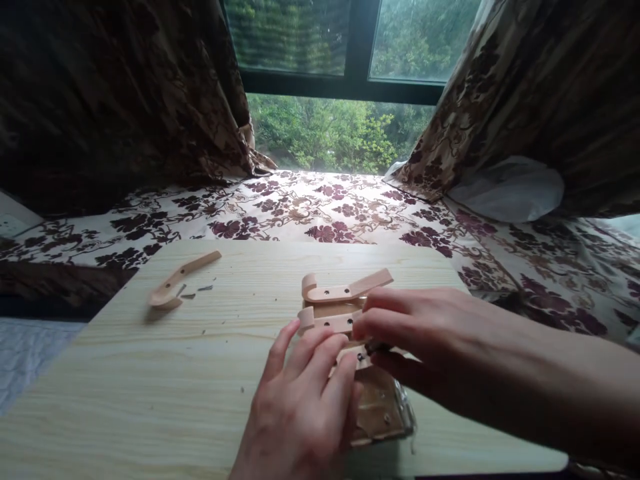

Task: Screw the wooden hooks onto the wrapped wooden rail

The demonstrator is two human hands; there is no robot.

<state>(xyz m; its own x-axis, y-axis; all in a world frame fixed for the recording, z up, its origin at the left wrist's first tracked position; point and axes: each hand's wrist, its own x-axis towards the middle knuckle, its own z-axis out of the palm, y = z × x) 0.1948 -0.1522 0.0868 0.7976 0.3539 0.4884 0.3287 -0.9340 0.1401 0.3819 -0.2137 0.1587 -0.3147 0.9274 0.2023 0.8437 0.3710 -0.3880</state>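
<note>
Left hand (pixel 305 393) half open, fingers spread over the nearest pale wooden hook (pixel 354 351) on a brown, clear-wrapped rectangular block (pixel 377 407); grip beneath hidden. Right hand (pixel 387 330) pinched on a small dark object (pixel 375 347), mostly covered, beside that hook's screw (pixel 361 357). Beyond, toward the block's far end, second matching hook (pixel 337 324), then third (pixel 336 292); loose curved wooden hook (pixel 173 280) well left of block, on pale wood-grain surface (pixel 150 413).
</note>
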